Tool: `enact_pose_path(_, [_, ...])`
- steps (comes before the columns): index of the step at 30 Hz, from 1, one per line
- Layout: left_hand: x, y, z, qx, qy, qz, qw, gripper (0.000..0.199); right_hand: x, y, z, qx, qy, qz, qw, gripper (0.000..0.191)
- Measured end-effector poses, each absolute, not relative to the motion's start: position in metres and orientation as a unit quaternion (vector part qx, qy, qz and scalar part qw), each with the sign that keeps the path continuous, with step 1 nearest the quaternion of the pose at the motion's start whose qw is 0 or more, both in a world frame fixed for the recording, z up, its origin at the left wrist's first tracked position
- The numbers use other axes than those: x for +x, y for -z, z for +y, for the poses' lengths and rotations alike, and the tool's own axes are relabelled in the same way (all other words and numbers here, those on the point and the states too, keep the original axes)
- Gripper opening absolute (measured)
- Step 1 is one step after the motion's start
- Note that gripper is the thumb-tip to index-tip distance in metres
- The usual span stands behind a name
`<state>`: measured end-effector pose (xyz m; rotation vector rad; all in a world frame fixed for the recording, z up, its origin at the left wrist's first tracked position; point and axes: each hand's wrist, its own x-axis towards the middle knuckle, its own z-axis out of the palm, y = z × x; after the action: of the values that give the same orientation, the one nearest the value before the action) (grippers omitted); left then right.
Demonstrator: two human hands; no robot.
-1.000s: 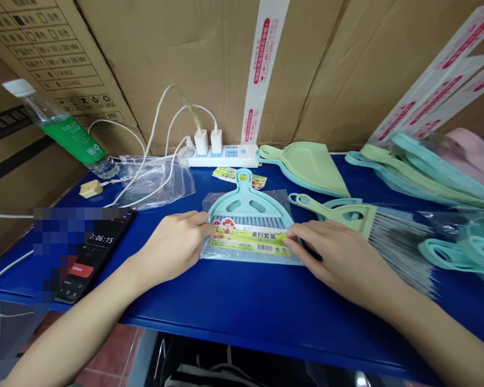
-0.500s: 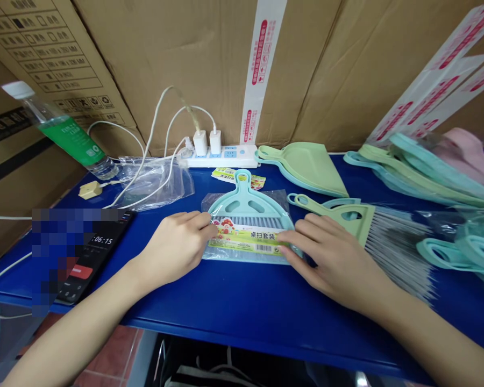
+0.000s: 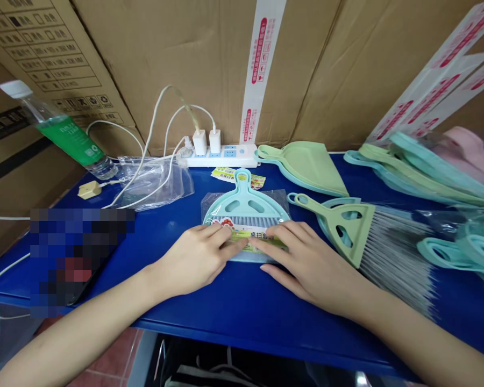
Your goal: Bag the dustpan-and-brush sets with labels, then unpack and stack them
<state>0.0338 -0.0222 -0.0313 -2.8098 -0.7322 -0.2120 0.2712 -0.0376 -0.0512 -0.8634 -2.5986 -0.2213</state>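
A light blue dustpan and brush set [image 3: 242,198] lies flat on the blue table in a clear bag, its looped handle pointing away from me. Grey bristles and a yellow-green printed label [image 3: 246,234] show through the plastic. My left hand [image 3: 197,255] rests on the label's left part, fingers bent a little and index finger stretched inward. Across the label's right part lies my right hand [image 3: 306,263], fingers apart and thumb near the lower edge. Both index fingertips almost meet. The hands cover much of the label; neither grips the set.
To the right lie a green brush [image 3: 349,234] with grey bristles and several bagged sets [image 3: 460,258]. Green and blue dustpans [image 3: 306,166] sit behind, beside a power strip [image 3: 226,156]. Leftward are a bottle [image 3: 70,137], a crumpled bag [image 3: 157,185] and a partly blurred phone [image 3: 100,263].
Both hands have moved inward from the sides of the packaged set onto its label, and their index fingertips are now close together. The set has hardly moved.
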Motion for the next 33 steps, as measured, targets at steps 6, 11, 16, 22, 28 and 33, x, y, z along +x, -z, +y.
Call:
enact_pose_path(6, [0.038,0.031,-0.024,-0.951,0.087,-0.275,0.108,0.032,0.267,0.05,-0.041,-0.333,0.127,-0.914,0.192,0.027])
enact_pose_path(11, [0.038,0.027,-0.024,-0.948,0.078,-0.301,0.074,0.032,0.27,0.048,-0.041,-0.347,0.125,-0.906,0.208,0.028])
enact_pose_path(16, [0.036,0.023,-0.023,-0.941,0.061,-0.329,0.061,0.03,0.275,0.046,-0.04,-0.35,0.119,-0.902,0.222,0.036])
enact_pose_path(22, [0.032,0.02,-0.021,-0.936,0.056,-0.345,0.048,0.031,0.278,0.043,-0.041,-0.363,0.098,-0.899,0.226,0.035])
enact_pose_path(28, [0.027,0.015,-0.02,-0.932,0.06,-0.356,0.028,0.035,0.282,0.043,-0.04,-0.371,0.091,-0.892,0.242,0.036])
enact_pose_path(33, [0.023,0.012,-0.019,-0.929,0.06,-0.365,0.017,0.037,0.288,0.042,-0.038,-0.368,0.075,-0.895,0.24,0.035])
